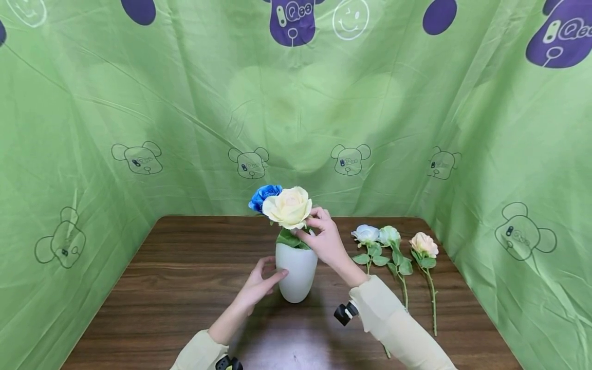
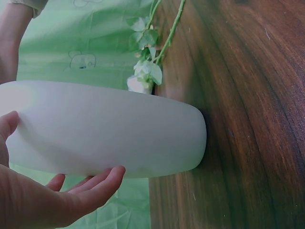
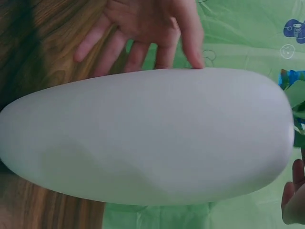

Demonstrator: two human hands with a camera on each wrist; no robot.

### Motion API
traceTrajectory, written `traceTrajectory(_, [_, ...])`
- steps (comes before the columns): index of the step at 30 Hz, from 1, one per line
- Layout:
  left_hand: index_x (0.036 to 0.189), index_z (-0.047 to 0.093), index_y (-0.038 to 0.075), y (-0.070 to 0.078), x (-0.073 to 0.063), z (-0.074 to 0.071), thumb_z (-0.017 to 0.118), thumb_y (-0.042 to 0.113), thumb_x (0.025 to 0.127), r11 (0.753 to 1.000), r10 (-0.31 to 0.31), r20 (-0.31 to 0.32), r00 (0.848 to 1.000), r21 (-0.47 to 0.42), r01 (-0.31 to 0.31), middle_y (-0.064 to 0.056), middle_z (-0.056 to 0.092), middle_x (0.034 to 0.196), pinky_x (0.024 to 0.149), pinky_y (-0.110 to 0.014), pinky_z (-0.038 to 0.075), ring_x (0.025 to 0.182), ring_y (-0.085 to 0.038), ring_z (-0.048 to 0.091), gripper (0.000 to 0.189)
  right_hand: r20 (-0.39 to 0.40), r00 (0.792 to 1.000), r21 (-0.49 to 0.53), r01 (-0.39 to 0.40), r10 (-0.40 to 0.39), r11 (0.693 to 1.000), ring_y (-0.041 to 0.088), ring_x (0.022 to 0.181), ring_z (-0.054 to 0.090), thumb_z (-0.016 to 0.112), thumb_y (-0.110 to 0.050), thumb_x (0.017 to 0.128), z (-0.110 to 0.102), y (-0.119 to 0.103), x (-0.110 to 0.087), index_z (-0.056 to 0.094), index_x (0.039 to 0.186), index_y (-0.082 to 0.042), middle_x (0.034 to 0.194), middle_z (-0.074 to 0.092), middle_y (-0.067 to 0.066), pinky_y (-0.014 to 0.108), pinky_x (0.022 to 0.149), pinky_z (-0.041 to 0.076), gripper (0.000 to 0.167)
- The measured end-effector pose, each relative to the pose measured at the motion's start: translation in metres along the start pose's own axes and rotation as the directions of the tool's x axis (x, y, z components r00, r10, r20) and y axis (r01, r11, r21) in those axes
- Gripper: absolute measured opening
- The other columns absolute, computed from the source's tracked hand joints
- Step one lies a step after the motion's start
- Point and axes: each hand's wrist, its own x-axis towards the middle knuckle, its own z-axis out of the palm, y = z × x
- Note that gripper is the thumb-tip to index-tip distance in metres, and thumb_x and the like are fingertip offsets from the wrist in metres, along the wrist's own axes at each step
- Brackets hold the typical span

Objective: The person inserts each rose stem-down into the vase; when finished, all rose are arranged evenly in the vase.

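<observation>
A smooth white vase (image 1: 296,275) stands upright on the table, with green leaves showing at its mouth. Out of it rise a cream rose (image 1: 288,206) and, partly hidden behind that, a blue rose (image 1: 265,198). My left hand (image 1: 256,285) rests against the vase's left side, its thumb and loosely straight fingers touching the wall; the left wrist view has the fingertips (image 2: 116,177) at the vase's edge. With curled fingers and thumb, my right hand (image 1: 325,237) pinches the cream rose just under its bloom. The stem there is hidden.
To the right on the brown wooden table (image 1: 185,277) lie a pale blue rose (image 1: 367,234), a pale green rose (image 1: 389,236) and a peach rose (image 1: 424,244), stems towards me. Green printed cloth (image 1: 199,113) encloses the table's back and sides.
</observation>
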Motion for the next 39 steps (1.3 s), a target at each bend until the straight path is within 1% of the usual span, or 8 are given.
traceTrajectory(4, [0.127, 0.035, 0.005, -0.001, 0.001, 0.0, 0.064, 0.032, 0.081, 1.0, 0.005, 0.006, 1.0, -0.008, -0.005, -0.023, 0.04, 0.126, 0.071, -0.045, 0.043, 0.098, -0.029, 0.05, 0.061, -0.057, 0.998, -0.092, -0.01, 0.004, 0.996, 0.018, 0.086, 0.042, 0.073, -0.007, 0.072, 0.002, 0.012, -0.001, 0.07, 0.075, -0.006, 0.087, 0.053, 0.0, 0.033, 0.071, 0.036, 0.005])
traceTrajectory(9, [0.128, 0.034, 0.005, 0.0, 0.001, 0.0, 0.063, 0.031, 0.081, 1.0, -0.002, 0.01, 1.0, -0.021, 0.002, -0.024, 0.04, 0.126, 0.07, -0.043, 0.043, 0.096, -0.027, 0.051, 0.061, -0.07, 0.996, -0.114, -0.06, 0.052, 0.992, 0.017, 0.085, 0.042, 0.073, -0.011, 0.073, 0.003, 0.021, -0.002, 0.071, 0.078, -0.008, 0.088, 0.054, -0.001, 0.035, 0.071, 0.036, 0.006])
traceTrajectory(15, [0.127, 0.035, 0.005, 0.001, 0.0, 0.001, 0.064, 0.032, 0.081, 1.0, -0.003, 0.0, 1.0, -0.01, 0.003, -0.023, 0.041, 0.125, 0.069, -0.039, 0.043, 0.096, -0.027, 0.051, 0.061, -0.054, 0.991, -0.046, -0.127, 0.124, 0.991, 0.019, 0.089, 0.042, 0.073, -0.009, 0.073, 0.002, 0.021, -0.002, 0.07, 0.08, -0.005, 0.091, 0.054, 0.003, 0.04, 0.074, 0.037, 0.009])
traceTrajectory(20, [0.128, 0.034, 0.005, 0.003, -0.002, 0.001, 0.064, 0.033, 0.081, 1.0, -0.006, -0.001, 1.0, -0.008, 0.006, -0.023, 0.04, 0.125, 0.072, -0.044, 0.042, 0.097, -0.029, 0.051, 0.062, -0.036, 0.985, 0.004, -0.166, 0.166, 0.986, 0.024, 0.091, 0.043, 0.069, -0.002, 0.074, -0.007, -0.002, -0.004, 0.067, 0.081, 0.003, 0.095, 0.054, 0.011, 0.041, 0.073, 0.037, 0.009])
traceTrajectory(25, [0.127, 0.034, 0.001, 0.015, -0.008, 0.0, 0.064, 0.028, 0.081, 1.0, 0.0, 0.013, 1.0, -0.015, 0.001, -0.027, 0.04, 0.124, 0.071, -0.043, 0.043, 0.097, -0.03, 0.051, 0.061, -0.042, 0.979, 0.029, -0.198, 0.2, 0.98, 0.023, 0.097, 0.045, 0.066, -0.005, 0.078, -0.023, -0.003, -0.007, 0.066, 0.089, 0.004, 0.102, 0.054, 0.017, 0.04, 0.076, 0.037, 0.014])
traceTrajectory(33, [0.126, 0.034, -0.001, 0.033, -0.019, 0.002, 0.062, 0.025, 0.083, 1.0, -0.003, 0.011, 1.0, -0.013, 0.003, -0.028, 0.04, 0.123, 0.074, -0.045, 0.042, 0.098, -0.031, 0.05, 0.057, -0.116, 0.952, 0.052, -0.28, 0.284, 0.959, 0.019, 0.095, 0.047, 0.068, -0.023, 0.079, -0.047, 0.057, -0.027, 0.067, 0.093, -0.006, 0.102, 0.055, 0.01, 0.035, 0.073, 0.037, 0.022])
traceTrajectory(34, [0.126, 0.034, -0.001, 0.034, -0.019, 0.002, 0.062, 0.025, 0.083, 1.0, -0.003, 0.011, 1.0, -0.014, 0.003, -0.028, 0.04, 0.123, 0.074, -0.046, 0.042, 0.098, -0.031, 0.051, 0.057, -0.116, 0.96, 0.077, -0.248, 0.256, 0.966, 0.017, 0.094, 0.048, 0.068, -0.026, 0.078, -0.047, 0.09, -0.033, 0.068, 0.094, -0.009, 0.101, 0.056, 0.007, 0.033, 0.073, 0.038, 0.023])
traceTrajectory(39, [0.126, 0.034, -0.001, 0.032, -0.017, 0.002, 0.062, 0.026, 0.083, 1.0, -0.004, 0.013, 1.0, -0.016, 0.005, -0.027, 0.04, 0.123, 0.073, -0.046, 0.042, 0.097, -0.031, 0.051, 0.058, -0.141, 0.95, 0.056, -0.271, 0.277, 0.961, 0.019, 0.088, 0.048, 0.069, -0.019, 0.077, -0.057, 0.111, -0.051, 0.067, 0.092, -0.005, 0.096, 0.058, 0.008, 0.035, 0.073, 0.039, 0.02])
